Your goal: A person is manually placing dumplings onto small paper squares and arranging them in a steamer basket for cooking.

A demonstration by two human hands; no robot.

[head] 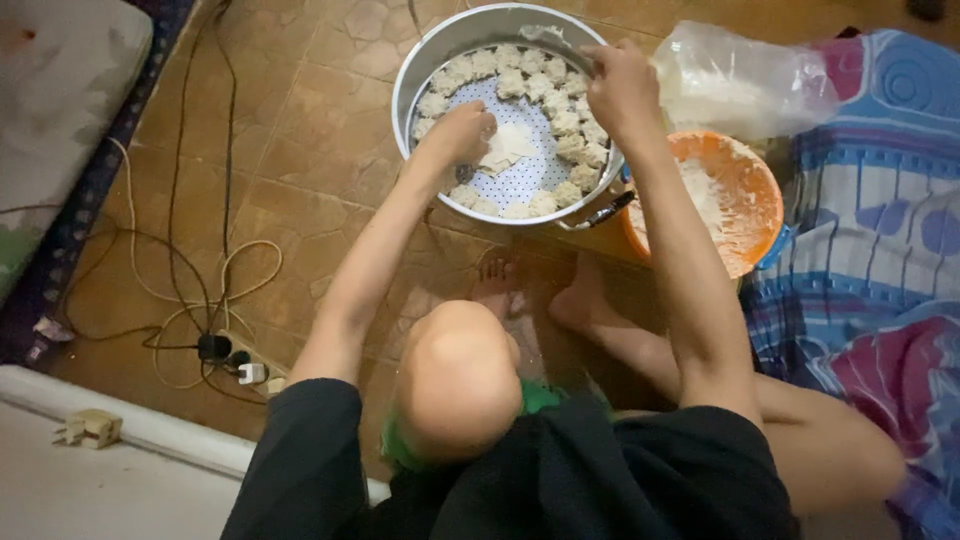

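Note:
A round metal steamer pot (412,75) stands on the brown tiled floor, and several white dumplings (565,122) ring its perforated tray. My left hand (458,135) reaches into the pot and holds a flat white dumpling wrapper (510,148) over the middle of the tray. My right hand (622,88) hovers over the pot's right rim, closed on a metal spoon (552,40) that points left over the back row of dumplings. An orange bowl (750,185) with white filling sits just right of the pot, under my right forearm.
A clear plastic bag (745,75) with white contents lies behind the bowl. A patterned blanket (880,230) covers the right side. White and black cables with a power strip (225,350) lie on the left floor near a mattress (60,110). A black-handled utensil (608,211) rests by the pot.

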